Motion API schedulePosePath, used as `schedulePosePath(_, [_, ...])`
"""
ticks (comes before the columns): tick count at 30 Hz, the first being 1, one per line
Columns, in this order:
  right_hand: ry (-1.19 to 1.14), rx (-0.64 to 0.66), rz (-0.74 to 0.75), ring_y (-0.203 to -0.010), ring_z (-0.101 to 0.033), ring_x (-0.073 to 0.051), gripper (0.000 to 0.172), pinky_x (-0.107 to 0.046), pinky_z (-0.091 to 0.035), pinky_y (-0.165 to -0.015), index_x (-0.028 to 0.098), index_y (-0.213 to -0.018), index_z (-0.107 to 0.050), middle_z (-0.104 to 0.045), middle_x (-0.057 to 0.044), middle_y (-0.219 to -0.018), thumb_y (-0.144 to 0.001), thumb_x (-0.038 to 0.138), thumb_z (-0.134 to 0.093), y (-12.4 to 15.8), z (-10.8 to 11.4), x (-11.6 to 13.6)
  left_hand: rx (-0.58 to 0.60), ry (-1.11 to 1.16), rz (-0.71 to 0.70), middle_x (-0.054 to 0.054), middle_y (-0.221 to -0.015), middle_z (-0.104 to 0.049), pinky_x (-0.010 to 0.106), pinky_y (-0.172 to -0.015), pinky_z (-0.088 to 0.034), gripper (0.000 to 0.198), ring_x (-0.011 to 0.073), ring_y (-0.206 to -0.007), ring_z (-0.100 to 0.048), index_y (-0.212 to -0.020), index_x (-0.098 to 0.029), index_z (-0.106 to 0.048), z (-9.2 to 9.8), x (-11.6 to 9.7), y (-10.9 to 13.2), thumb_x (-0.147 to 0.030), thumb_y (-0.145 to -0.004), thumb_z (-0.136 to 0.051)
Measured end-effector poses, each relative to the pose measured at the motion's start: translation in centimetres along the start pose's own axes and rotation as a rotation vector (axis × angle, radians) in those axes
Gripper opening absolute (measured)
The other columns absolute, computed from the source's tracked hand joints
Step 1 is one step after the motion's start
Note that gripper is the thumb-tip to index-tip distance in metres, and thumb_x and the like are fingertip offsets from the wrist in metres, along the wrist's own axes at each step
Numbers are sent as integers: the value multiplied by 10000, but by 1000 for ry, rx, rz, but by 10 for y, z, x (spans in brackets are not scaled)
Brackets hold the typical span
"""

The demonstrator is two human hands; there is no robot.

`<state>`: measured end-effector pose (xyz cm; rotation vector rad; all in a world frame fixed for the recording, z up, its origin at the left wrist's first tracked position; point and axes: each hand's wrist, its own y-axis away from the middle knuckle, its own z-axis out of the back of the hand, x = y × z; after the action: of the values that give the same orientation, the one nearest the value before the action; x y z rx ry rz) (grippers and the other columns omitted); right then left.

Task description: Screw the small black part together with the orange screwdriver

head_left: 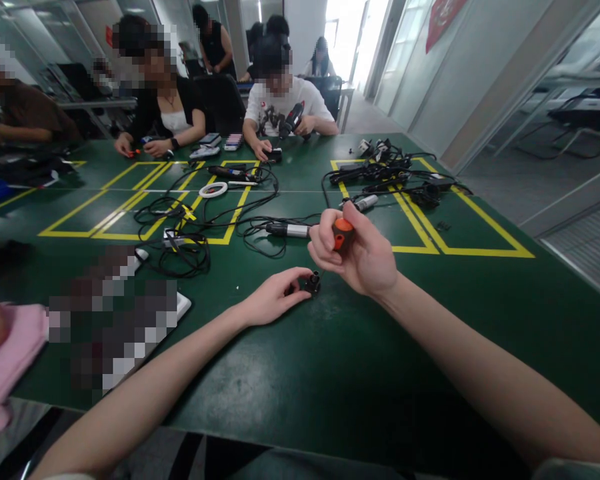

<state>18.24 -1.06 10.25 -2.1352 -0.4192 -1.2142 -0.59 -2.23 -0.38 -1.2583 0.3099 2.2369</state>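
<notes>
My right hand (360, 253) is closed around a screwdriver with an orange and black handle (342, 232), held upright with its tip pointing down. Below it sits a small black part (313, 284) on the green table (330, 373). My left hand (275, 297) pinches that black part and holds it against the table top. The screwdriver's shaft is mostly hidden behind my fingers, right above the part.
Tangled black cables (190, 233), a white ring (213, 190) and a silver-black tool (287, 230) lie within yellow taped rectangles. More cables and devices (390, 170) sit at the back right. Other people sit across the table; one holds a power drill (291, 120). A pink cloth (5, 360) lies left.
</notes>
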Motion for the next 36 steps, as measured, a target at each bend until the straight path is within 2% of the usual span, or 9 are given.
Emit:
schedulePosePath(3, [-4, 12, -32, -418, -212, -61, 635, -206, -187, -413, 201, -656, -498, -299, 86, -496, -987, 731, -607, 0, 0, 0, -15, -4, -32, 26, -961, -649, 305, -787, -495, 409, 175, -804, -569, -1390, -175, -639, -1, 1, -1, -332, -1013, -639])
schedulePosePath(6, [-23, 30, -16, -404, -167, -56, 611, -195, -187, -415, 214, -723, -503, -276, 110, -487, -953, 768, -620, 1, 2, -2, -24, 6, -53, 22, -960, -645, 302, -774, -487, 393, 168, -787, -562, -1364, -181, -640, -1, 0, -1, -328, -999, -645])
schedulePosePath(10, [-48, 18, 21, -415, -144, -52, 470, -166, -189, -429, 230, -812, -487, -293, 135, -489, -942, 603, -740, 3, 3, -3, -52, 43, 3, -27, -842, -602, 277, -692, -454, 368, 148, -698, -529, -1293, -183, -596, -1, -3, 1, -355, -978, -675])
schedulePosePath(14, [-31, 51, 20, -400, -216, -57, 451, -173, -223, -406, 216, -782, -514, -358, 113, -496, -963, 574, -720, 3, 1, -2, -49, 21, 34, -44, -791, -579, 265, -673, -446, 292, 141, -677, -527, -1184, -189, -608, 0, -4, 2, -379, -975, -680])
schedulePosePath(17, [-8, 72, 1, -408, -313, -75, 512, -205, -274, -403, 198, -705, -548, -413, 71, -507, -991, 604, -671, 2, -1, -1, -40, 13, 32, -36, -797, -583, 265, -676, -456, 310, 142, -686, -531, -1193, -179, -650, 2, -3, 1, -401, -978, -679])
schedulePosePath(19, [-13, 75, -17, -419, -324, -75, 557, -213, -266, -418, 187, -660, -554, -398, 62, -504, -1010, 611, -647, 2, -2, 0, -36, 5, 13, -21, -820, -602, 269, -694, -468, 351, 144, -704, -536, -1252, -164, -681, 2, -2, 1, -399, -993, -659])
schedulePosePath(23, [-49, 110, -41, -410, -234, -59, 612, -207, -200, -426, 189, -634, -523, -283, 92, -480, -1013, 660, -617, 1, -1, -1, -16, -33, -32, 29, -931, -685, 281, -756, -499, 407, 157, -777, -571, -1365, -155, -700, 4, 0, 1, -354, -1019, -621])
schedulePosePath(29, [-51, 98, -27, -397, -142, -51, 607, -189, -182, -413, 206, -709, -510, -254, 123, -468, -978, 742, -602, 2, 3, -4, -26, -31, -42, 88, -1158, -766, 312, -868, -537, 335, 200, -953, -652, -1303, -167, -737, 5, 2, 0, -262, -1026, -574])
schedulePosePath(36, [-54, 33, -4, -393, -195, -57, 548, -180, -202, -401, 211, -733, -507, -309, 111, -480, -989, 675, -644, -1, 2, -3, -42, 7, -40, 104, -1192, -768, 338, -914, -557, 316, 217, -992, -680, -1280, -165, -736, 4, 1, 0, -302, -1045, -576])
